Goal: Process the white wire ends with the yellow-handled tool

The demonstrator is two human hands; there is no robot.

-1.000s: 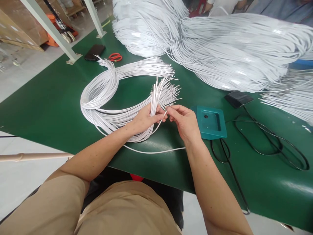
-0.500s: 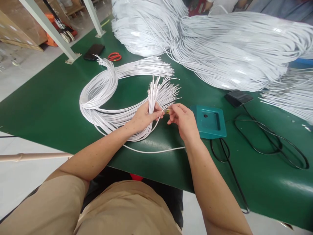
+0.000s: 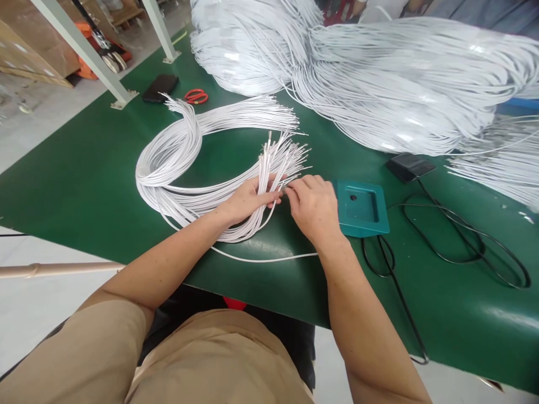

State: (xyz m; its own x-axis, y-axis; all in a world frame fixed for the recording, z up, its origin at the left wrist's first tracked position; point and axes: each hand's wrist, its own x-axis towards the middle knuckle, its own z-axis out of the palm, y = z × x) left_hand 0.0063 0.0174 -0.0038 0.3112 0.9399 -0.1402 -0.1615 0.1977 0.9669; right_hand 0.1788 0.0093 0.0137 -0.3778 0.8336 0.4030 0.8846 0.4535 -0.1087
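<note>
A looped bundle of white wires lies on the green table. My left hand is closed round one end of the bundle, whose stripped tips fan upward past my fingers. My right hand is beside it, knuckles up, fingers curled in a pinch at the wire ends next to my left thumb. What the right fingers hold is hidden. A single white wire trails along the table below both hands.
A teal tray-like fixture sits just right of my right hand, with black cables and a black box beyond. Huge white wire heaps fill the back. Red scissors and a dark phone lie far left.
My right hand has turned knuckles-up and moved left against the left hand; the small yellowish piece seen between its fingertips half a second ago is now hidden.
</note>
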